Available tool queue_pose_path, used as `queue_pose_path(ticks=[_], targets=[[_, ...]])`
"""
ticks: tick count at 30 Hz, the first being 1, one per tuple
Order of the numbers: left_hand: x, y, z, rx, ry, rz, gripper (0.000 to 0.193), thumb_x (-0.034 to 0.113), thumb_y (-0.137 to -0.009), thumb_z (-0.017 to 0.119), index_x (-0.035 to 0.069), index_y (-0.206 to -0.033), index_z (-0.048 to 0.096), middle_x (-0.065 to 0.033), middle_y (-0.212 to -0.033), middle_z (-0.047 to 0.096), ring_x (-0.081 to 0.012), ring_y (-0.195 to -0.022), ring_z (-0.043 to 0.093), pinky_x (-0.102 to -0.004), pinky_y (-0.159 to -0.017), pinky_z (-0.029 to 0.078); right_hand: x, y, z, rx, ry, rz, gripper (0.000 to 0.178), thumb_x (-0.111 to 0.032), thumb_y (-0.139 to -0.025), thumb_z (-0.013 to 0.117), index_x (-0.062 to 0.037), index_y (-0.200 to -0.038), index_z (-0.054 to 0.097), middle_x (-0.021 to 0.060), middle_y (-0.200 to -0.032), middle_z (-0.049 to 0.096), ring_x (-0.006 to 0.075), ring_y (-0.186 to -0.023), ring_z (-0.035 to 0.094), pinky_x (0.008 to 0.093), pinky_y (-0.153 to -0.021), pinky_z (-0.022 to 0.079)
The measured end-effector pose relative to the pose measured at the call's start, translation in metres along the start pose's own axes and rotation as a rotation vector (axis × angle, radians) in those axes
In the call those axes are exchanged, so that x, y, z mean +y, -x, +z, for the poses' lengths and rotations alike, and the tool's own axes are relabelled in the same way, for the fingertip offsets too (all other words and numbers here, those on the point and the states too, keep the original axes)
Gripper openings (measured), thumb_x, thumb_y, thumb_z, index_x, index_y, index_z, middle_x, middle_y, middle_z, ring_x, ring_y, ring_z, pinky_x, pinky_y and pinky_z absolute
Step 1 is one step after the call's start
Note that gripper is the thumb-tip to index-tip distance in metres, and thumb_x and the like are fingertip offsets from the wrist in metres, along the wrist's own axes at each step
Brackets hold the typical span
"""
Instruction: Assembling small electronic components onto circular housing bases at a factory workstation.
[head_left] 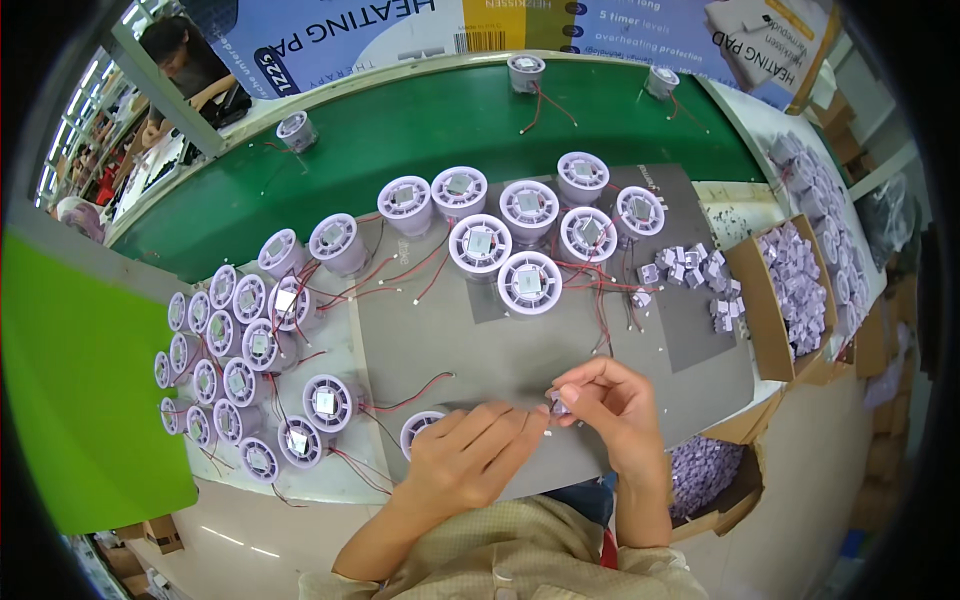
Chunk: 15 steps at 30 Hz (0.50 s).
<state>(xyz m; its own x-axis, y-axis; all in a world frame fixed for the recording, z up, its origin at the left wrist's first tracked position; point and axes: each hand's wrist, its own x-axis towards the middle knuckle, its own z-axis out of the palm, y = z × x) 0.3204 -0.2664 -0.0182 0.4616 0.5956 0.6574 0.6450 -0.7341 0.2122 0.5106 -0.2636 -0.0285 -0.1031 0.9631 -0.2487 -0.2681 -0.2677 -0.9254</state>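
Observation:
My right hand [620, 405] pinches a small lilac plastic piece [559, 407] between thumb and fingertips. My left hand [472, 452] is closed just beside it, its fingertips almost meeting the piece; what they grip is hidden, perhaps a thin wire end. Partly behind the left hand stands a round lilac housing [420, 428] with a spoked rim. Another lilac housing [328, 402], with a pale square in its centre and red and black wires, stands to the left. Under both hands lies a grey mat [430, 345].
Several similar housings [529, 284] stand across the mat and table's left side. Loose lilac pieces [690, 267] lie at right, beside a cardboard box [765, 310] full of them. A second filled box [745, 495] sits lower right. Beyond runs a green conveyor belt [420, 110]; a person [185, 65] sits far left.

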Motion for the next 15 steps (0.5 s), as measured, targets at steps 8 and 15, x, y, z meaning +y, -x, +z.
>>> queue_pose_path(ticks=[8,15], targets=[[0.002,-0.003,0.001,-0.068,0.103,-0.198,0.027,0.003,-0.074,0.070,0.005,-0.101,0.072,-0.0030,-0.087,0.068,-0.0169,-0.078,0.066,-0.0263,-0.059,0.050,-0.001,0.003,0.004,-0.066,0.013,-0.053,0.017,0.000,-0.092,0.065,0.0074,-0.107,0.063,0.0132,-0.097,0.070,0.0153,-0.087,0.068,0.0257,-0.077,0.055],[-0.008,-0.011,-0.009,-0.161,0.379,-0.595,0.025,0.002,-0.080,0.073,0.005,-0.105,0.072,-0.0060,-0.091,0.073,-0.0203,-0.075,0.067,-0.0280,-0.061,0.054,0.002,0.010,0.008,-0.045,0.171,-0.297,0.025,0.005,-0.086,0.068,0.0051,-0.110,0.064,0.0186,-0.108,0.069,0.0206,-0.098,0.066,0.0276,-0.083,0.054]])
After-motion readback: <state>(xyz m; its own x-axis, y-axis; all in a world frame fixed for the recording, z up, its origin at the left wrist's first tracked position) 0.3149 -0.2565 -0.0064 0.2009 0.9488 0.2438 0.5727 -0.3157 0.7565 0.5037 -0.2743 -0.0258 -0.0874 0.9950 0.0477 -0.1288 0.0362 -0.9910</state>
